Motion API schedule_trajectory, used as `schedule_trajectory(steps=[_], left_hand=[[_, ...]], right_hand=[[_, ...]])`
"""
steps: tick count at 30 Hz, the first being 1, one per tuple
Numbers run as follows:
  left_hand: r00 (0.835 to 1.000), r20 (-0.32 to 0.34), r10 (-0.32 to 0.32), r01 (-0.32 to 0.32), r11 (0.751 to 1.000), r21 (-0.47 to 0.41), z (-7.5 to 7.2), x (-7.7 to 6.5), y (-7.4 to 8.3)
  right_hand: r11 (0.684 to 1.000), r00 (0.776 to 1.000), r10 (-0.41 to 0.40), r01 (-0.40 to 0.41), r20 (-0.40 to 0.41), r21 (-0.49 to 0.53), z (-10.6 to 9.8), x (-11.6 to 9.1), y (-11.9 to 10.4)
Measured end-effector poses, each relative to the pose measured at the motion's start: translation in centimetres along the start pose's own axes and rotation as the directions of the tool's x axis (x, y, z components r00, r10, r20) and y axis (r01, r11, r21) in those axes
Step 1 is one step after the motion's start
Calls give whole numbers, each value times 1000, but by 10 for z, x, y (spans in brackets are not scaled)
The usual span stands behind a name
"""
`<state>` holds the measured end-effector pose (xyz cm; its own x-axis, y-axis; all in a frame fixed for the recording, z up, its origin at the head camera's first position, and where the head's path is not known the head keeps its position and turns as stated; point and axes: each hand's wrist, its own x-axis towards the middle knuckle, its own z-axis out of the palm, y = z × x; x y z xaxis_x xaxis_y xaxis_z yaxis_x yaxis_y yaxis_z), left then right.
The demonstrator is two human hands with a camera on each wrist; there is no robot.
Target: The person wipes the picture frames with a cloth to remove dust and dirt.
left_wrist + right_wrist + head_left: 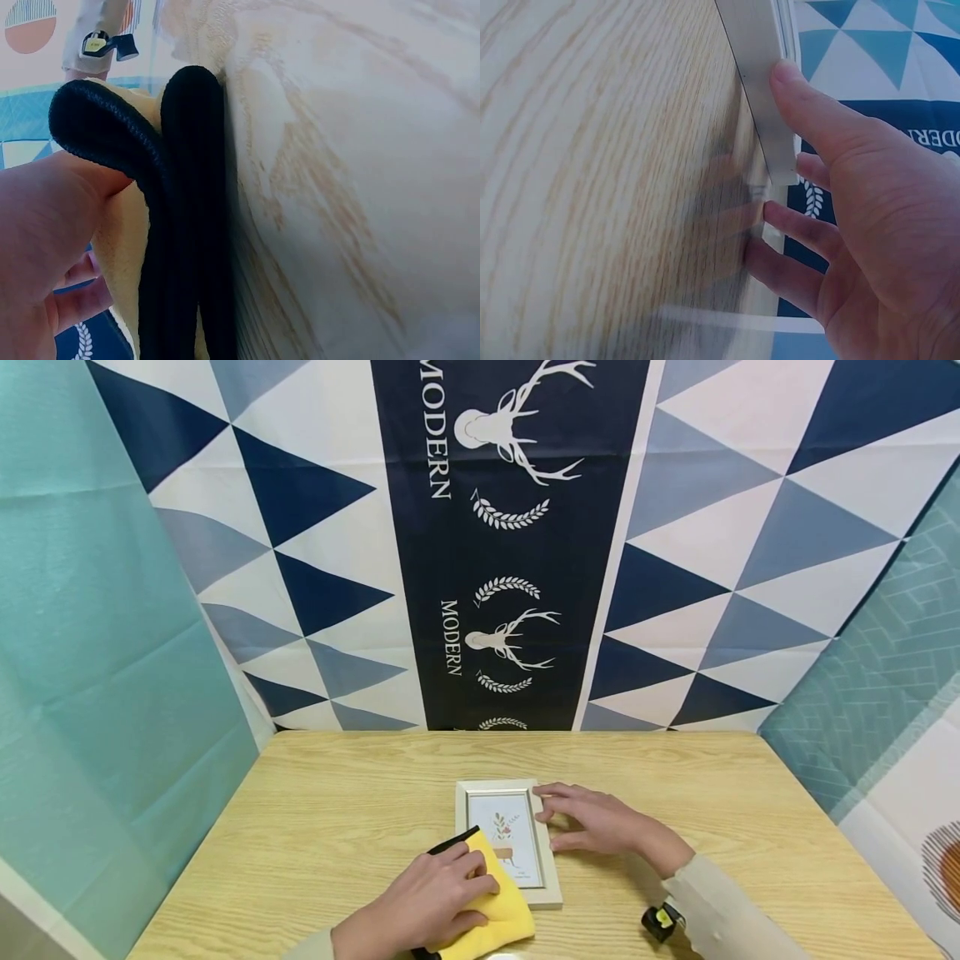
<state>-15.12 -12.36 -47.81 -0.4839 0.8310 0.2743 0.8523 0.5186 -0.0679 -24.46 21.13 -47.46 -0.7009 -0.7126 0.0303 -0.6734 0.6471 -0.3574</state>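
Observation:
A light-coloured picture frame (551,895) with a plant-and-deer print lies flat on the wooden table. My left hand (426,897) grips a folded yellow cloth (512,917) with black edging, which covers the frame's lower left part. In the left wrist view the thumb hooks under a fold of the cloth's black edge (191,142). At the frame's right side is my right hand (600,820), its fingers spread and loosely bent near the upper corner. The right wrist view shows the right thumb (799,90) against the side of the frame (756,71), with fingertips at the tabletop.
A wooden table (337,827) extends around the frame, with a patterned curtain (510,552) hanging behind its far edge. Teal cloth (112,652) hangs on the left. A small black device (660,922) is strapped at the right wrist.

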Motion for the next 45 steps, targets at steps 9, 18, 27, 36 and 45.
schedule_trajectory(steps=[9,18,27,36,45], left_hand=[[999,42,25,-26,999,33,1,13,3],[997,57,45,-51,994,97,5,33,11],[994,77,73,-83,988,134,7,56,22],[995,81,58,-69,989,131,8,61,27],[995,96,29,-40,993,110,8,50,22]], right_hand=[[1000,1000,4,-4,-9,-2,0,-2,3],[1000,1000,-5,5,-11,-9,0,-3,2],[1000,1000,-16,15,-17,-14,-2,-3,1],[1000,1000,-15,15,-11,-12,-2,-2,-1],[1000,1000,-12,12,-13,-1,-2,-2,-3]])
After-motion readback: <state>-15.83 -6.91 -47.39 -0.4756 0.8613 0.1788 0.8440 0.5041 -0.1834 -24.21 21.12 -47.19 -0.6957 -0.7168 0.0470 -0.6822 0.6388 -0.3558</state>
